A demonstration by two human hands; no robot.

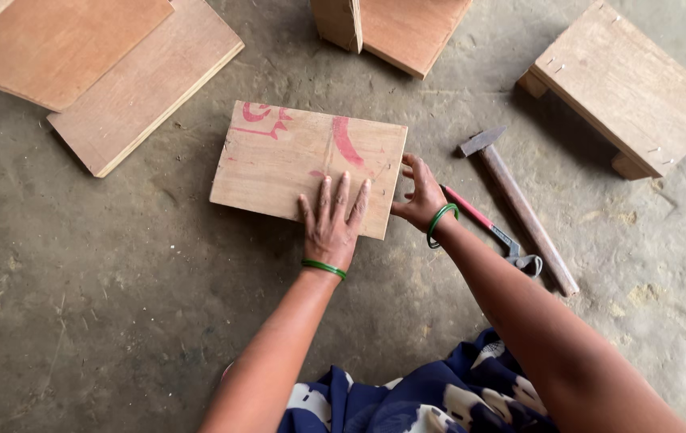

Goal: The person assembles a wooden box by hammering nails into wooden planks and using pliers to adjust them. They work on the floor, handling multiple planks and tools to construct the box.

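Note:
A rectangular plywood board [295,160] with red painted marks lies flat on the concrete floor. My left hand [331,220] rests palm down on the board's near edge, fingers spread. My right hand [421,195] touches the board's right edge with curled fingers, holding nothing that I can see. Each wrist wears a green bangle. A hammer [519,204] with a wooden handle lies just right of my right hand, and red-handled pliers [491,228] lie beside it.
Two larger plywood sheets [110,72] lie stacked at the top left. Another wooden piece [395,28] stands at the top centre. A small nailed wooden stool [627,84] sits at the top right. Blue patterned cloth [431,397] covers my lap.

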